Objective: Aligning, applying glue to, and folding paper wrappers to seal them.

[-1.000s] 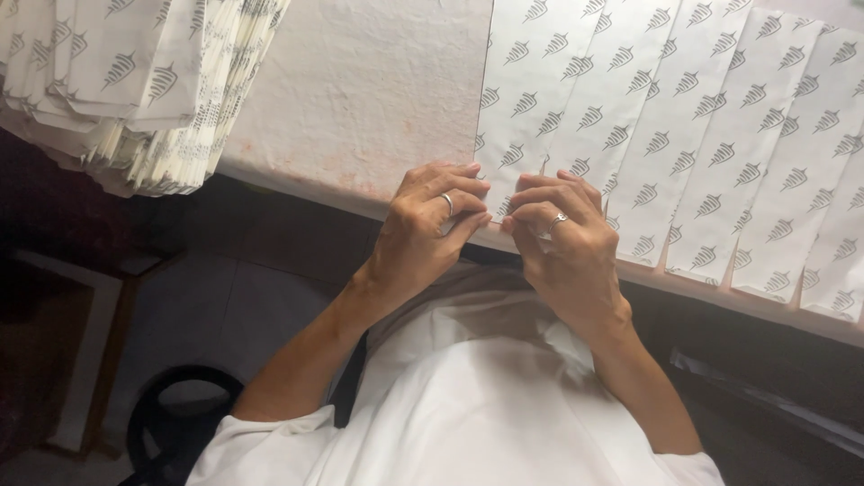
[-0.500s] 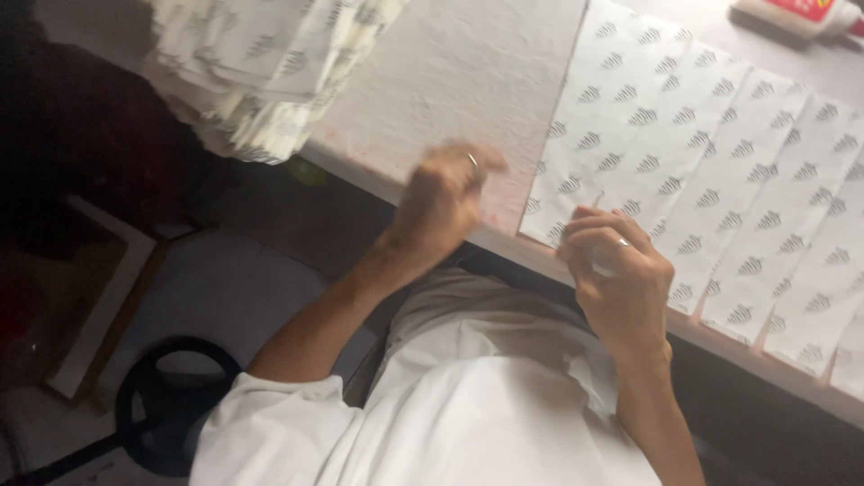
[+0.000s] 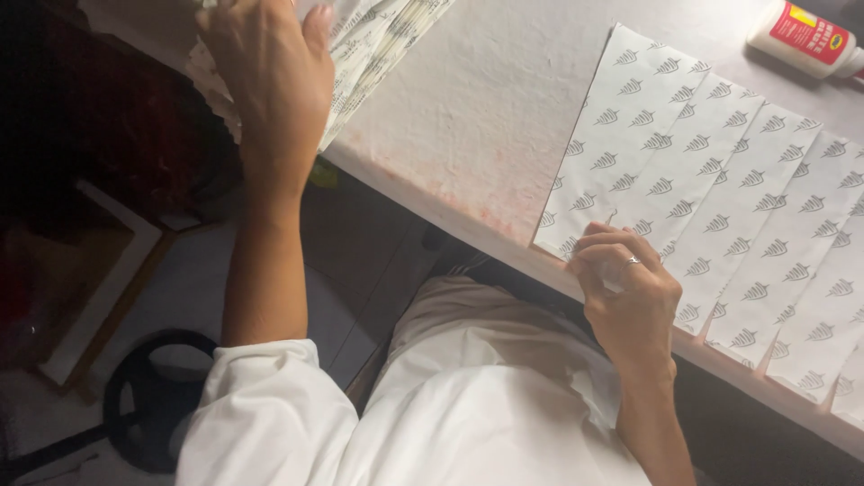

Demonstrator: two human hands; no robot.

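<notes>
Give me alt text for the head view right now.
The person's left hand reaches onto a stack of leaf-printed paper sheets at the table's far left, while the right hand pinches the near edge of a row of overlapping printed sheets. A glue bottle lies at the top right on the white table.

Single view: head camera, looking steeply down over the wearer's chest at the near edge of the bench (image 3: 468,126). Close range. Frame is tilted; the bench edge runs diagonally from upper left to lower right. Floor (image 3: 189,288) shows below left.
</notes>
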